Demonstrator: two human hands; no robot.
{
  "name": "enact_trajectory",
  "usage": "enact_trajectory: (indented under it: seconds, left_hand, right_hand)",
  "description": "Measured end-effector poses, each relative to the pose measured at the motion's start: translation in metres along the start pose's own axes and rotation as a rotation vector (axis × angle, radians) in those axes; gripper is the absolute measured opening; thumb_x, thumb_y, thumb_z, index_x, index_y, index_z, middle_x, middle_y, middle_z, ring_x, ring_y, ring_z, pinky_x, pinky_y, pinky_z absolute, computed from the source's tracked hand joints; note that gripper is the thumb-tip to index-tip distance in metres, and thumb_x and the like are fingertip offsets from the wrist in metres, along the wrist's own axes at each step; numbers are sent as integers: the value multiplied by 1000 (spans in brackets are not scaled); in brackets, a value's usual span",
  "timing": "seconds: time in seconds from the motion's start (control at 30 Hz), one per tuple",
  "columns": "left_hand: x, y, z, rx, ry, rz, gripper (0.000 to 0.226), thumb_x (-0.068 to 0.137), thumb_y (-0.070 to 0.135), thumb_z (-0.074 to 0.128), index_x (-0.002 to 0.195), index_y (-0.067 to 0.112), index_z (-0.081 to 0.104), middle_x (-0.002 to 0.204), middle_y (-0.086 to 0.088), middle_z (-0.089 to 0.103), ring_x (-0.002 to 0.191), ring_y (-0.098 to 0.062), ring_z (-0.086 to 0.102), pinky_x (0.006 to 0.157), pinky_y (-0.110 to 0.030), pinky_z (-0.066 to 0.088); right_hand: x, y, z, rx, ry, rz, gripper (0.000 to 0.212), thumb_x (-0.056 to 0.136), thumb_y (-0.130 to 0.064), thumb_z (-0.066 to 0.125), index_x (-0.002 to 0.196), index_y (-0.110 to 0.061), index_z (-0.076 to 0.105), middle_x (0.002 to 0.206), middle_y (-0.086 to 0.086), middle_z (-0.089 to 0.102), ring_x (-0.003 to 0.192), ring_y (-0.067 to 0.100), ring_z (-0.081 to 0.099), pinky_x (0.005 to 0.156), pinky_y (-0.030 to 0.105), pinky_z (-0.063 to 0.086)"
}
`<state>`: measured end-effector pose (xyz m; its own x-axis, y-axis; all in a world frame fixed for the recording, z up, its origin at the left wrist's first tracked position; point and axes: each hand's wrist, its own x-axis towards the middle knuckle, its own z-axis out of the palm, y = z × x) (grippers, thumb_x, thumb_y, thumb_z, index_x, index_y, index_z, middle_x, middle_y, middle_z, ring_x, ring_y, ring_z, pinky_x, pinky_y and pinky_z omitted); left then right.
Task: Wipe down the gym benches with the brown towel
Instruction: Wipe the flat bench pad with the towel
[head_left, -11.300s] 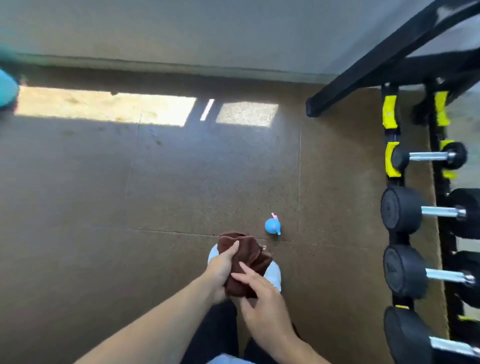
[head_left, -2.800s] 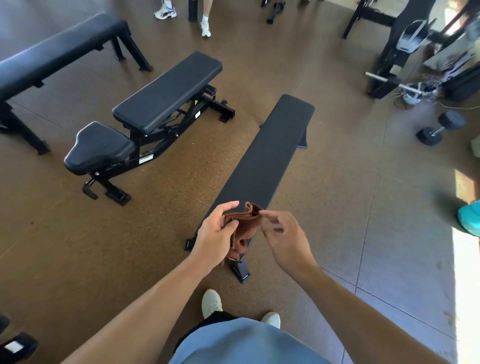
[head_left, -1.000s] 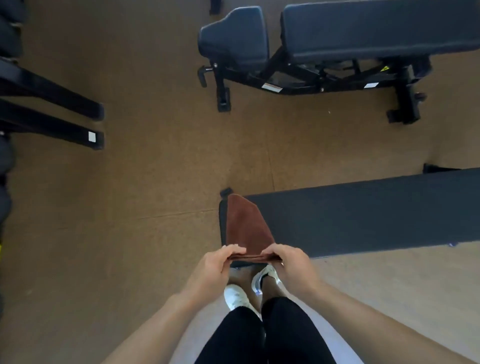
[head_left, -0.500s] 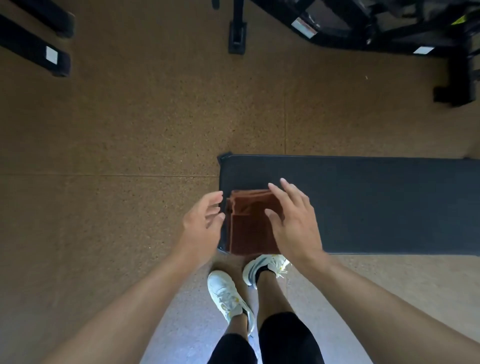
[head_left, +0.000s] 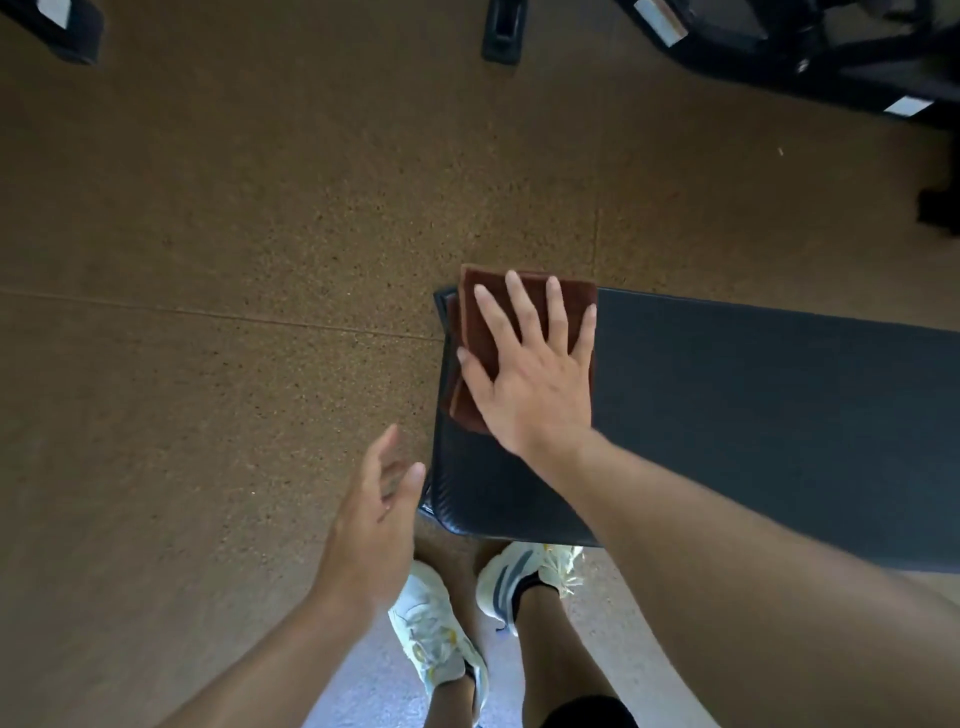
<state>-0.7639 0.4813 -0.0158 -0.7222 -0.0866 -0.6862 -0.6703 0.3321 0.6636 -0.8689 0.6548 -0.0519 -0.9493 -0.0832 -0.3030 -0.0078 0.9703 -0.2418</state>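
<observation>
The folded brown towel (head_left: 480, 332) lies on the left end of a flat black gym bench (head_left: 753, 410), at its far corner, with one edge just over the bench's far side. My right hand (head_left: 535, 374) presses flat on the towel, fingers straight and spread. My left hand (head_left: 376, 514) hovers off the bench's left end, fingers relaxed, holding nothing and apart from the towel.
A second black bench's frame (head_left: 810, 57) and a foot (head_left: 504, 31) stand at the top right on the brown speckled floor. Another black equipment foot (head_left: 62, 26) shows at the top left. My white shoes (head_left: 441, 639) stand just below the bench's near corner.
My right hand has come down flat on the towel and slid it toward the bench's far corner. My left hand has let go and drawn back to the left.
</observation>
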Motion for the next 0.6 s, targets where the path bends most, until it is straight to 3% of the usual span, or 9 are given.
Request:
enact_trajectory:
  seconds: [0.13, 0.23, 0.37, 0.5, 0.6]
  left_hand:
    - [4, -2, 5, -32, 4, 14, 50, 103, 44, 44, 152, 43, 31, 132, 37, 41, 127, 11, 43, 110, -28, 34]
    - [5, 1, 1, -53, 29, -2, 50, 104, 47, 41, 153, 45, 31, 133, 35, 42, 128, 9, 42, 109, -27, 32]
    - [3, 19, -2, -124, 18, -18, 52, 103, 48, 40, 154, 45, 30, 137, 36, 40, 120, 24, 37, 107, -21, 30]
    - [3, 32, -5, -109, 9, 10, 60, 96, 61, 31, 155, 48, 24, 144, 33, 31, 135, 9, 29, 106, -23, 25]
    - [6, 33, -7, -130, 23, -1, 66, 91, 67, 27, 154, 50, 24, 146, 31, 29, 138, 0, 31, 110, -29, 25]
  right_hand:
    - [48, -15, -11, 34, 39, 83, 63, 103, -60, 31, 162, -40, 25, 174, -6, 18, 162, 30, 1, 127, 63, -6]
    - [-31, -22, 15, 21, 140, -11, 63, 99, -51, 46, 160, -37, 37, 170, -4, 31, 160, 31, 17, 127, 63, 9]
    - [-130, -15, 43, -64, 47, -246, 69, 93, -51, 58, 158, -34, 42, 169, -4, 35, 159, 31, 22, 122, 67, 23]
    - [-71, -16, 32, -84, 33, -247, 67, 97, -58, 52, 158, -35, 41, 170, -4, 32, 161, 31, 18, 125, 67, 14]
    - [0, -28, 14, -64, 54, -144, 67, 97, -61, 41, 158, -35, 37, 172, -4, 24, 162, 31, 8, 126, 65, 2]
